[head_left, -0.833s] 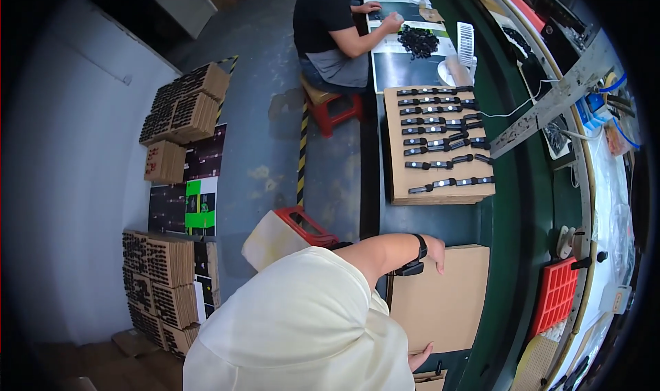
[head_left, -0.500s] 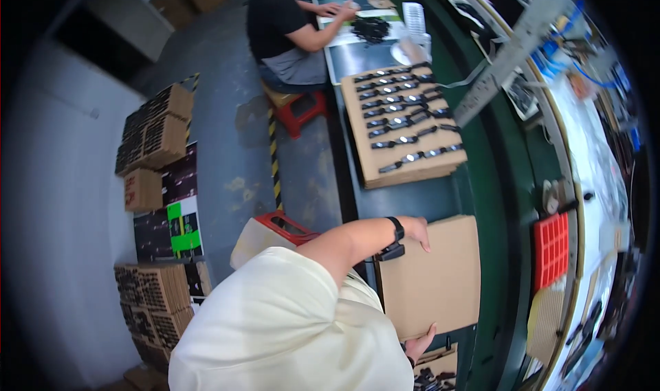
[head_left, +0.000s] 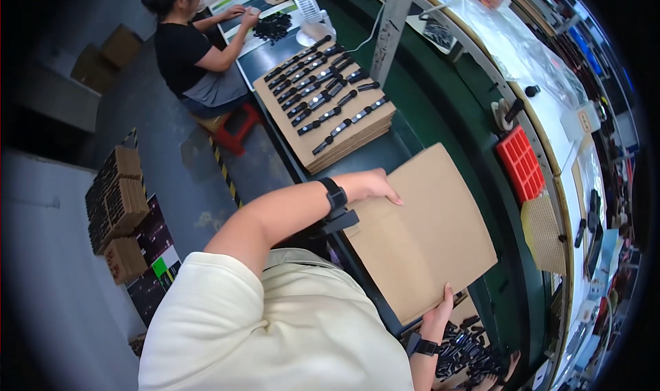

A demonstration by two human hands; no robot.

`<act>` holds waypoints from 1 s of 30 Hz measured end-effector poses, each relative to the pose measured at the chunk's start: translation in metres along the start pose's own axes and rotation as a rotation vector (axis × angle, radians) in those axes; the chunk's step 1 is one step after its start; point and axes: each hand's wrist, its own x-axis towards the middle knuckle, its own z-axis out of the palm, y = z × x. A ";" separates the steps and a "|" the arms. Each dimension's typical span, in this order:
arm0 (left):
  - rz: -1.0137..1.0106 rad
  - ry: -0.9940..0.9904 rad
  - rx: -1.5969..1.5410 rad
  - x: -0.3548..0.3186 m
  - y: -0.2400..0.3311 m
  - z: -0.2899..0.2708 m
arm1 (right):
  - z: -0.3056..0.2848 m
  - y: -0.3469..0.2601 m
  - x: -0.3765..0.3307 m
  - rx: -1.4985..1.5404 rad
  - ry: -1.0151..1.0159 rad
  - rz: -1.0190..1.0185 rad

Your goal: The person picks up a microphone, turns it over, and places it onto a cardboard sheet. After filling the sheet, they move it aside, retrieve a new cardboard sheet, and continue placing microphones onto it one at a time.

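A plain brown cardboard sheet (head_left: pixel 430 226) lies between my two hands over the dark table, its far edge slightly bowed; whether more sheets are under it I cannot tell. My left hand (head_left: pixel 373 186) grips its left edge, thumb on top and fingers hidden beneath. At the near edge, my right hand (head_left: pixel 438 313) holds the same sheet, with the thumb over the face. Beyond my left hand stands a stack of cardboard sheets (head_left: pixel 302 154), with rows of black strip-like parts (head_left: pixel 317 97) on top. Beside my right wrist is a heap of small black parts (head_left: pixel 467 353).
A person (head_left: pixel 189 51) sits at the table's far end, handling small black pieces (head_left: pixel 273 27). Another person's hands (head_left: pixel 510 367) reach in near the heap. A metal post (head_left: pixel 393 30), a red tray (head_left: pixel 520 163) and a cluttered shelf edge line the right side.
My view has turned, so the table now runs diagonally. The cardboard sheet is angled and more bowed, both hands still on it. The heap and another person's hands have come into sight.
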 end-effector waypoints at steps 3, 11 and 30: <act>0.009 -0.035 -0.049 -0.009 0.008 -0.022 | 0.022 -0.010 -0.009 -0.037 -0.024 -0.017; 0.109 -0.100 -0.218 -0.048 0.031 -0.111 | 0.124 -0.020 -0.031 -0.002 -0.104 -0.027; 0.026 -0.047 -0.134 -0.012 0.064 -0.418 | 0.425 0.070 0.027 0.063 -0.183 -0.026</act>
